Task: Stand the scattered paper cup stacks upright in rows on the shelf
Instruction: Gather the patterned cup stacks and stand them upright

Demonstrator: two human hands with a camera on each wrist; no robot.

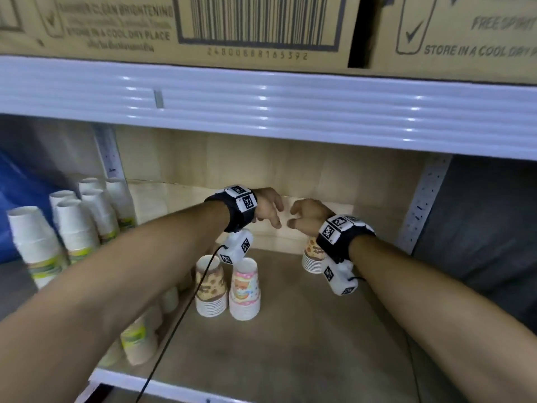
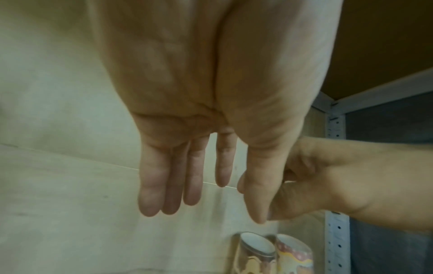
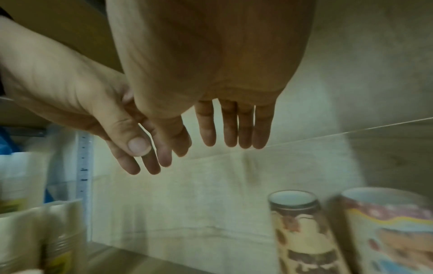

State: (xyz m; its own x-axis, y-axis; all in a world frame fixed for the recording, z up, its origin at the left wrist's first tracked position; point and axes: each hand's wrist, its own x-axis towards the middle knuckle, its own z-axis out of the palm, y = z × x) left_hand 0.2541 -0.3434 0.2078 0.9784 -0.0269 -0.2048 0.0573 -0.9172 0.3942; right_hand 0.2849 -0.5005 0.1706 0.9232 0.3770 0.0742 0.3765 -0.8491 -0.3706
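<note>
Both my hands reach deep into the wooden shelf (image 1: pixel 305 338), near its back wall. My left hand (image 1: pixel 271 212) and right hand (image 1: pixel 302 218) hover side by side, almost touching, fingers straight and holding nothing. The left wrist view shows the left hand (image 2: pixel 192 194) empty; the right wrist view shows the right hand (image 3: pixel 229 137) empty too. A brown-patterned cup stack (image 1: pixel 210 286) and a pink one (image 1: pixel 245 289) stand upright together below my left wrist. Another brown-patterned stack (image 1: pixel 312 257) stands under my right wrist, partly hidden by it. Two patterned stacks (image 3: pixel 300 231) also show low in both wrist views.
Several white cup stacks with green bands (image 1: pixel 75 228) stand in the bay to the left, behind a perforated steel post (image 1: pixel 112 158). More white stacks (image 1: pixel 139 341) sit under my left forearm. Cardboard boxes (image 1: pixel 261 27) fill the shelf above. A grey post (image 1: pixel 421 205) bounds the right side.
</note>
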